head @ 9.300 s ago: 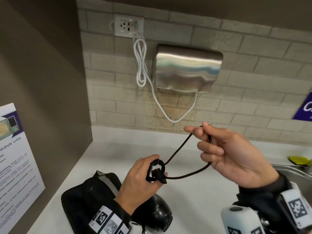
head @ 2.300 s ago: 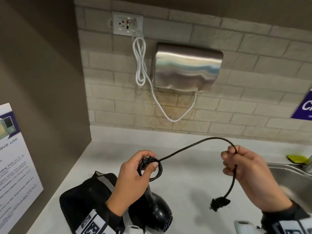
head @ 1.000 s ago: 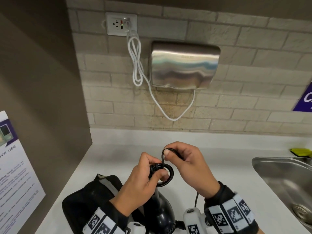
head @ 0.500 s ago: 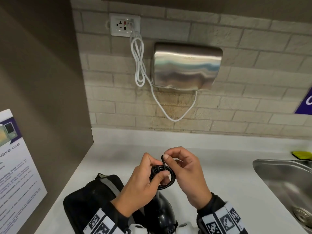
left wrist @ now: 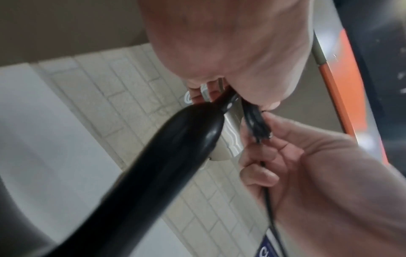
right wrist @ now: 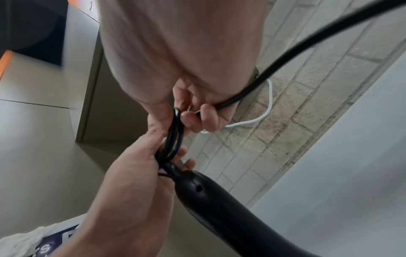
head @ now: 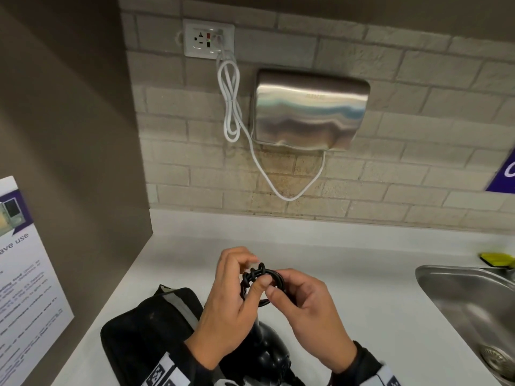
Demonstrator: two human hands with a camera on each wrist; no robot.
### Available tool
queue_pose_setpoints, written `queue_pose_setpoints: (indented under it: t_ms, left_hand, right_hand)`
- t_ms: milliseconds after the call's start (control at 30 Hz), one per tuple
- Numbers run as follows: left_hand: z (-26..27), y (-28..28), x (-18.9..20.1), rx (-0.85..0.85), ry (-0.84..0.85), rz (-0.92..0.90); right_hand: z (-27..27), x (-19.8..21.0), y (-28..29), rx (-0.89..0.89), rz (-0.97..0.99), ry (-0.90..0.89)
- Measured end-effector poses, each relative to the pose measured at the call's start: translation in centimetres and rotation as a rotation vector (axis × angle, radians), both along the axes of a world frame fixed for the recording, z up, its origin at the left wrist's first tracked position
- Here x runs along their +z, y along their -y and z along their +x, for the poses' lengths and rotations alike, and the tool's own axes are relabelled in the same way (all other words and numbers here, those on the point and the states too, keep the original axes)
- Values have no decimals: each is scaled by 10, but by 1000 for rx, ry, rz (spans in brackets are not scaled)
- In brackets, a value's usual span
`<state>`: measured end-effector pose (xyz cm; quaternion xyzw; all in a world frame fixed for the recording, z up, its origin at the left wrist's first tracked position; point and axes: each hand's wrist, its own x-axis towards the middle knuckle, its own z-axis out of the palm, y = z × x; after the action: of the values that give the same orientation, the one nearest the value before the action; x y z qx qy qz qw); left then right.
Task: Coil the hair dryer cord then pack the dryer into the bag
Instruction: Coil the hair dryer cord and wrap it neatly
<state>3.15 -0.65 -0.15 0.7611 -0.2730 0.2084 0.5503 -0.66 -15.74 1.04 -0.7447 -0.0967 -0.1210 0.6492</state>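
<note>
Your left hand (head: 227,310) holds the small round coil of thin black hair dryer cord (head: 263,280) above the white tabletop (head: 362,316), its thumb and curled fingers pinching the loops together in a firm grip. Your right hand (head: 309,310) meets it from the other side, fingers curled around the same coil, while a loose length of the cord runs back past your right palm in the right wrist view. The glossy black plastic hair dryer (head: 269,355) hangs just below your hands with its handle rising into the coil. The black fabric bag (head: 147,332) lies on the tabletop below your left wrist, just beside the dryer. A steel sink (head: 468,305) sits to the right, and a steel wall-mounted hand dryer (head: 309,110) hangs on the brick wall.
</note>
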Motion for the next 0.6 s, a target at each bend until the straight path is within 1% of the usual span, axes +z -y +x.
queue_pose_setpoints:
  t_ms: [133, 200, 333, 433, 533, 567, 600]
  left_hand:
    - [-7, 2, 10, -17, -129, -109]
    - [-8, 3, 11, 3, -206, -140]
    - [-10, 4, 14, 18, -290, -202]
    - [-13, 5, 16, -13, -364, -265]
    - [-14, 7, 18, -82, -451, -360]
    - [-15, 8, 20, -105, -482, -396]
    - [-15, 8, 21, -130, -515, -428]
  right_hand:
    - [-4, 6, 0, -5, -16, -1]
    - [-5, 8, -1, -15, -53, 20]
    - [-7, 8, -4, -66, -138, 85]
    - [-9, 5, -7, -155, -145, 147]
    - [-7, 0, -6, -291, -162, 215]
    - [-6, -2, -5, -341, -192, 261]
    - [-5, -5, -5, -392, -264, 350]
